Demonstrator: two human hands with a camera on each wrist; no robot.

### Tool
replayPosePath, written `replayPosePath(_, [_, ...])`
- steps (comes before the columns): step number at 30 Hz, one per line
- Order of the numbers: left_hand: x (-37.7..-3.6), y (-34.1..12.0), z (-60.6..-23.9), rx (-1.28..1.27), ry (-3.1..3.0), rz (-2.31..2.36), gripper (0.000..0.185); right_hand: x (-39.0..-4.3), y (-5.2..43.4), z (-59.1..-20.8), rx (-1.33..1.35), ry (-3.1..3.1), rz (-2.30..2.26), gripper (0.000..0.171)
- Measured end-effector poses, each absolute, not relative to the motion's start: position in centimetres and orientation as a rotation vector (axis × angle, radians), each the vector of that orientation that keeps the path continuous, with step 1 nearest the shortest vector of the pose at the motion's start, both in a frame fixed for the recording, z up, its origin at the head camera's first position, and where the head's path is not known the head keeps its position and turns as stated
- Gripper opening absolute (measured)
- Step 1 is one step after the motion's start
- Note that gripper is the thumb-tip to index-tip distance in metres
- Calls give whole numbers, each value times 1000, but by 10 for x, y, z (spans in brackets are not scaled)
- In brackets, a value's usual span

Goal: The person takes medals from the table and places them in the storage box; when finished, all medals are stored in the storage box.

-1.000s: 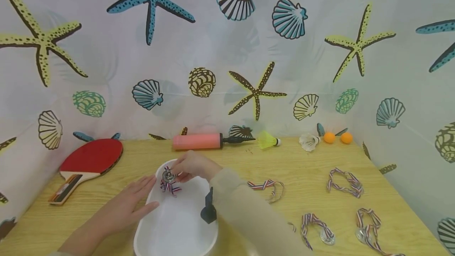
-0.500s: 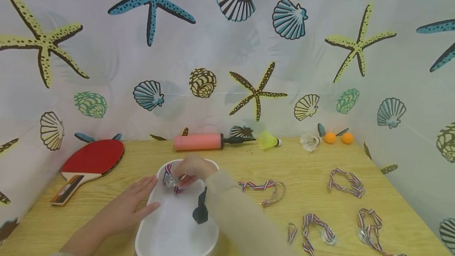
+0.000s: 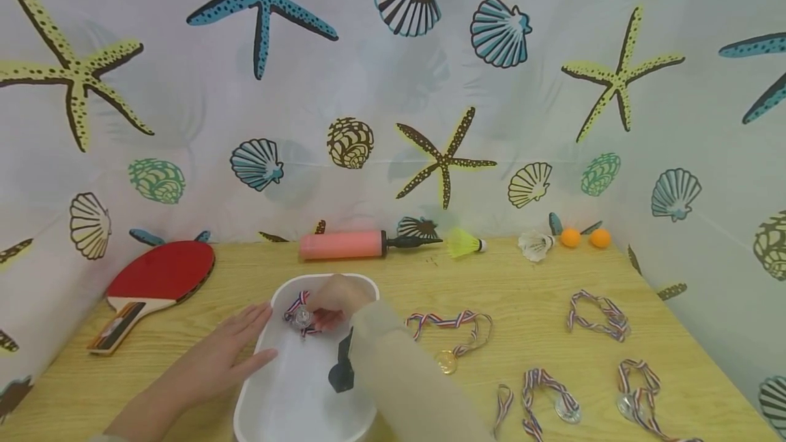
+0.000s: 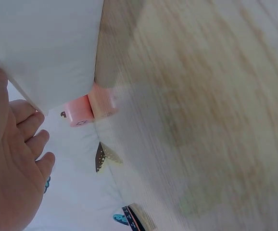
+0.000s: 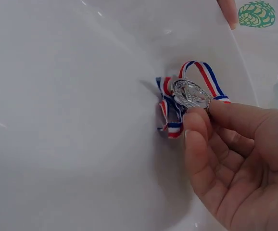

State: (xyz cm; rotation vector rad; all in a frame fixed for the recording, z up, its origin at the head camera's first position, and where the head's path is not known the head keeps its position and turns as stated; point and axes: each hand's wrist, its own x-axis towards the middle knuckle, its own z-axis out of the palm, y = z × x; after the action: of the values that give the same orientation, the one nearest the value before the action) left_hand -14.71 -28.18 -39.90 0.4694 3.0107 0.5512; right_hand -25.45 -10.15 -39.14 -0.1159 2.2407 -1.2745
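Note:
In the right wrist view, my right hand pinches a silver medal between thumb and fingers. Its red, white and blue ribbon is bunched beside it, low inside the white tub. The head view shows the same hand reaching into the tub's far end, its wrist carrying a black camera mount. My left hand lies along the tub's left side, fingertips at the rim and thumb held apart. From the left wrist, those fingers appear beside the tub's outer wall.
To the tub's right lie a gold medal and several ribboned medals, one silver. A red paddle is at left. Along the back sit a pink pump, yellow shuttlecock, white shuttlecock and orange balls.
My right hand has moved down into the tub with the silver medal, slightly nearer and to the right. As the sleeve shifted, the gold medal came into view. My left hand has stayed put.

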Motion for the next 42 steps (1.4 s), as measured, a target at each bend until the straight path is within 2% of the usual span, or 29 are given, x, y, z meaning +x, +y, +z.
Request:
replayPosePath(9, [-148,-282,-398,465,3002,537,80,-260,-104,-399,2,2315,-1155,19])
replayPosePath(20, [-147,-281,-397,464,3004,527,78,-258,-104,-401,-73,2261,-1277,15])
replayPosePath(26, [-146,-280,-396,456,3004,525,79,-262,-102,-399,-169,2310,-1199,15])
replayPosePath(33, [-146,-279,-396,453,3010,522,78,-266,-86,-369,-317,2363,-1062,14])
replayPosePath(42, [-146,-280,-399,465,3029,518,77,-278,-30,-331,-651,2251,-1263,16])
